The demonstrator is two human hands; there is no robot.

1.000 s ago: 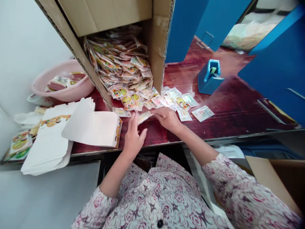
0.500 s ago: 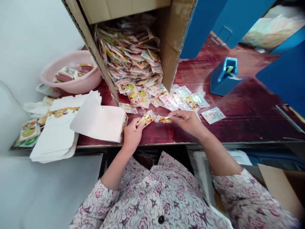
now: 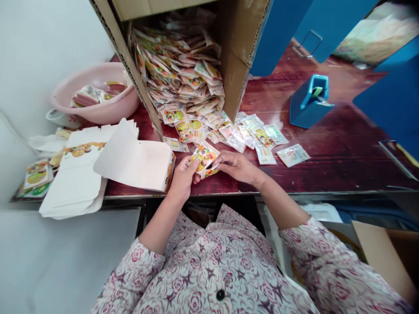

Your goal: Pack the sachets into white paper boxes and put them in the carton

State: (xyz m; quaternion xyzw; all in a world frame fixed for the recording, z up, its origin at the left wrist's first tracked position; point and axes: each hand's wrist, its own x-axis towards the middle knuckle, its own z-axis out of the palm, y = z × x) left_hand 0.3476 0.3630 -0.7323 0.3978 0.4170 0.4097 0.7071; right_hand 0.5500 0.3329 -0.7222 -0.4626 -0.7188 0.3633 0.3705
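Note:
My left hand (image 3: 183, 176) is closed on a small printed packet (image 3: 203, 156), its thumb on the front. From the other side my right hand (image 3: 238, 166) pinches a second packet (image 3: 211, 171), which lies against the lower edge of the first. How many packets are in the left hand is hidden by the fingers. Just beyond both hands, loose packets (image 3: 252, 131) are spread on the dark red table (image 3: 327, 176). They spill from a tall cardboard box (image 3: 244, 56) filled with many more.
White folded cartons (image 3: 81, 174) and an open carton (image 3: 147, 165) lie to the left. Behind them stands a pink basin (image 3: 111, 107) holding bundles. A blue tape dispenser (image 3: 303, 109) sits at the right, near blue bins (image 3: 389, 100). The table's front edge runs close below my hands.
My right hand has moved left, bringing its packet against the one in my left hand. The left hand's packet is now tilted more upright. The view has shifted slightly.

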